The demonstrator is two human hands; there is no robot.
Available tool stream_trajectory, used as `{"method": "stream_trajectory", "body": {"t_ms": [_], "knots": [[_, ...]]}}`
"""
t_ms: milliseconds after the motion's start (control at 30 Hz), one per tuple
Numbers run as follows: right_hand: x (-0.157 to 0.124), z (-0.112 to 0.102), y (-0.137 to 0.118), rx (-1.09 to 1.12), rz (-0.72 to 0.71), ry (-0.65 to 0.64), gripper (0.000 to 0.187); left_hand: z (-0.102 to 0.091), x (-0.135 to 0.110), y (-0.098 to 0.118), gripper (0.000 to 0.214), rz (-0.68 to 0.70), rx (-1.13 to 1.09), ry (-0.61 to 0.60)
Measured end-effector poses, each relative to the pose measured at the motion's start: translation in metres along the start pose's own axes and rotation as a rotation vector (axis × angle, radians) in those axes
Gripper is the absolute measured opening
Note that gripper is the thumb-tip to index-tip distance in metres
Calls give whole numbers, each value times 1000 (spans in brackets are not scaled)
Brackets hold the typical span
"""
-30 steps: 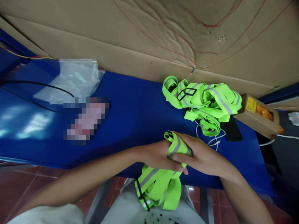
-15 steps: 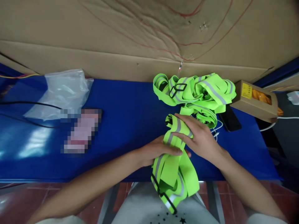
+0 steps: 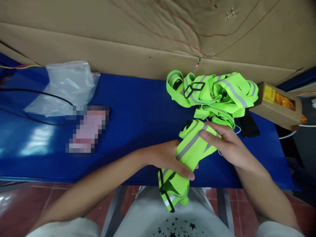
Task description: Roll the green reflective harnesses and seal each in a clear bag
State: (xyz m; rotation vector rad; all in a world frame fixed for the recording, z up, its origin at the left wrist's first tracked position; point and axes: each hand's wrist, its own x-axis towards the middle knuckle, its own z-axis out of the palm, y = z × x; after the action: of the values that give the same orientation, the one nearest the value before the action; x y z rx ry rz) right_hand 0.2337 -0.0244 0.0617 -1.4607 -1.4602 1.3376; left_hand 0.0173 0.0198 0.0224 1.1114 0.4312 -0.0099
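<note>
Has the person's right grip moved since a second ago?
Yes. Holding the green strap, the right grip has shifted a little rightward, closer to the cardboard box at the table's right end.

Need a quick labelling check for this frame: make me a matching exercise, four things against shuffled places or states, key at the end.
Things
1. left hand
2. right hand
3. clear plastic bag
4. cardboard box

Places or states
A. bears a yellow label, with orange contents showing through its opening
B. holds the neon-green reflective strap on the side nearer its hanging black buckle
C. lies on the left part of the blue tabletop
D. holds the same strap at its upper part, away from that buckle

Pairs: 1-B, 2-D, 3-C, 4-A
</note>
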Motion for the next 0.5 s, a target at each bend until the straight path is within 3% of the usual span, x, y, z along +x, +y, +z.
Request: {"method": "stream_trajectory", "body": {"t_ms": [133,300,500], "knots": [[1,-1,9,190,130,-53,35,1,-1,-3,27,50,6,7],[8,-1,12,292,195,-25,31,3,-1,-2,25,88,-16,25],[9,6,2,373,314,-136,42,1,-14,14,33,-17,-29,-189]]}}
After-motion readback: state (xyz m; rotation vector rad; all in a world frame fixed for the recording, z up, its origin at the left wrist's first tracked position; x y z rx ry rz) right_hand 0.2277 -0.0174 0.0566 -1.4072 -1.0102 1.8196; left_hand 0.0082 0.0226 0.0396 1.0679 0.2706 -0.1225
